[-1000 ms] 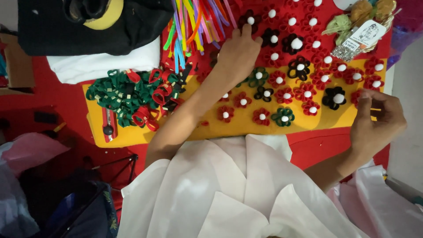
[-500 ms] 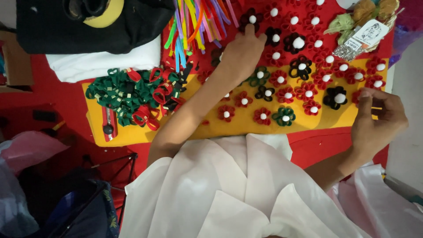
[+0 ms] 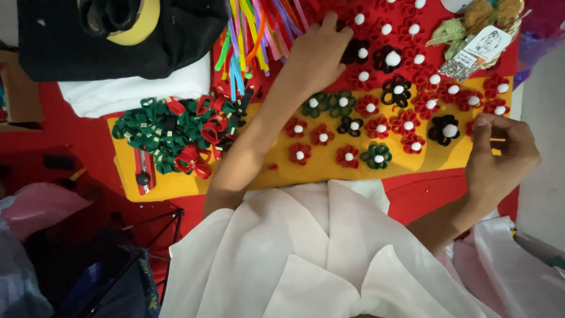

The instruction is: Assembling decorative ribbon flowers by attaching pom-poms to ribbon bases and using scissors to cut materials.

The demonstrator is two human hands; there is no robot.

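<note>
My left hand (image 3: 316, 54) reaches far across the table and lies flat on the red felt (image 3: 412, 200), fingers apart, fingertips touching a black ribbon flower (image 3: 356, 51) with a white pompom centre. Several red, green and black ribbon flowers (image 3: 376, 126) lie in rows on the yellow felt sheet (image 3: 329, 171) and on the red felt beyond it. My right hand (image 3: 500, 154) is curled at the right end of the yellow sheet, thumb and fingers pinched on its edge, next to a black flower (image 3: 444, 129).
A heap of green and red ribbon loops (image 3: 173, 134) sits at the left of the yellow sheet, with a small tool (image 3: 143, 172) beside it. Coloured strips (image 3: 253, 35), a black bag (image 3: 118, 35), folded white cloth (image 3: 129, 91) and a wrapped packet (image 3: 479, 41) lie at the far side.
My left hand has slid a little farther away, up to the black flower. My right hand has stayed at the sheet's right edge.
</note>
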